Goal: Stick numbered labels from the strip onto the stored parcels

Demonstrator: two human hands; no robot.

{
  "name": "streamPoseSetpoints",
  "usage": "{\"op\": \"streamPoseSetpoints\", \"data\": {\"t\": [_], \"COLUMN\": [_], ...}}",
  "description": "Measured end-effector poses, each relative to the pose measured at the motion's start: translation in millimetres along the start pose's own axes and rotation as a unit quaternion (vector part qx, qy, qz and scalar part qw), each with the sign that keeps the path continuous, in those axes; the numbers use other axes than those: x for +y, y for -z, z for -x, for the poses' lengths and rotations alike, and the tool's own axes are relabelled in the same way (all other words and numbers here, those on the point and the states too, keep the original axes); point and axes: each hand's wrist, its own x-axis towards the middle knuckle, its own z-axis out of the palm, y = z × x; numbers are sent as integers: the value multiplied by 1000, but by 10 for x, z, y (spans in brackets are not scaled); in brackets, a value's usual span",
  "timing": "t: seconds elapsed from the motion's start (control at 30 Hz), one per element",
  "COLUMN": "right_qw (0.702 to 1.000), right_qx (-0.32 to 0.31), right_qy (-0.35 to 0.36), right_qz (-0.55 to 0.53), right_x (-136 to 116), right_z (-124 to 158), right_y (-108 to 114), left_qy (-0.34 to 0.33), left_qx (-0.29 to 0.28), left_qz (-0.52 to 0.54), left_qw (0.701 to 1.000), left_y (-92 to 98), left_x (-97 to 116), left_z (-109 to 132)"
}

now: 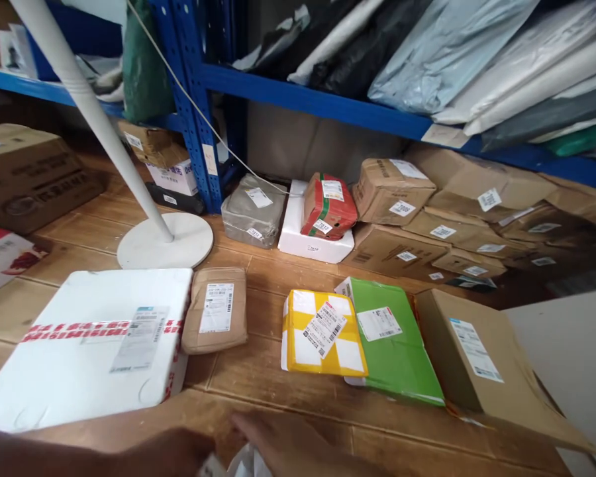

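Observation:
My two hands are at the bottom edge of the view, both blurred. My left hand (176, 454) comes in from the lower left, and its fingers are hidden against a small white corner. My right hand (288, 442) lies beside it, fingers reaching left and curled over a crumpled white plastic piece (246, 464) between the hands. Just beyond them on the wooden floor (258, 371) lie a large white foam box (79, 371) with red tape, a small brown padded parcel (216, 310), a yellow-and-white parcel (322, 334), a green mailer (395, 348) and a flat cardboard box (481, 364).
A white lamp stand (165, 240) rises at left. Blue steel shelving (328, 106) holds plastic mailer bags above. Under it stand a grey parcel (253, 209), a white foam box (315, 242) with a red carton (328, 205) on it, and several stacked cardboard boxes (427, 225). More cartons (30, 175) sit at far left.

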Motion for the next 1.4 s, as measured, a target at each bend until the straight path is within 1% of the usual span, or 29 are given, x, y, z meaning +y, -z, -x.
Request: {"op": "streamPoseSetpoints", "data": {"t": [0.03, 0.1, 0.17, 0.23, 0.3, 0.37, 0.4, 0.47, 0.5, 0.53, 0.6, 0.67, 0.7, 0.77, 0.87, 1.03, 1.1, 1.23, 1.4], "right_qw": [1000, 995, 979, 954, 929, 909, 900, 889, 885, 881, 871, 863, 862, 865, 869, 862, 859, 853, 850], "right_qx": [24, 80, 134, 168, 192, 218, 231, 256, 267, 277, 297, 310, 312, 308, 301, 302, 307, 312, 311], "right_qy": [-2, -22, -62, -104, -134, -150, -155, -160, -160, -160, -162, -168, -170, -169, -163, -171, -176, -197, -205], "right_qz": [-13, -60, -139, -223, -286, -323, -335, -346, -346, -348, -355, -362, -363, -359, -358, -369, -371, -370, -372], "right_x": [-109, -253, -270, -193, -96, -35, -22, -13, -8, 0, 34, 78, 97, 119, 114, 115, 135, 187, 218], "right_z": [-170, -524, -853, -1116, -1300, -1414, -1450, -1490, -1497, -1498, -1488, -1472, -1465, -1460, -1471, -1473, -1455, -1416, -1400], "right_y": [21, -5, -133, -334, -550, -732, -803, -908, -944, -971, -1000, -999, -991, -965, -945, -1029, -1084, -1164, -1189], "left_qy": [-19, -49, -42, -13, 17, 50, 68, 93, 99, 105, 109, 90, 77, 58, 62, 64, 72, 85, 64], "left_qx": [26, 110, 215, 295, 348, 390, 411, 441, 444, 435, 385, 330, 316, 319, 353, 382, 378, 349, 314], "left_qz": [16, 55, 97, 139, 182, 206, 209, 212, 223, 244, 299, 333, 335, 322, 297, 287, 309, 361, 373], "left_qw": [999, 991, 971, 945, 920, 896, 885, 867, 862, 860, 866, 879, 884, 889, 885, 876, 870, 861, 871], "left_y": [89, 218, 274, 275, 253, 243, 250, 289, 319, 350, 405, 429, 428, 407, 361, 322, 307, 268, 229], "left_x": [33, 12, -145, -396, -644, -803, -837, -836, -816, -794, -775, -804, -836, -914, -1015, -1077, -1094, -1115, -1061], "left_z": [24, 29, 2, -16, 4, 59, 91, 141, 153, 156, 140, 111, 97, 73, 47, 16, 3, -5, 24]}}
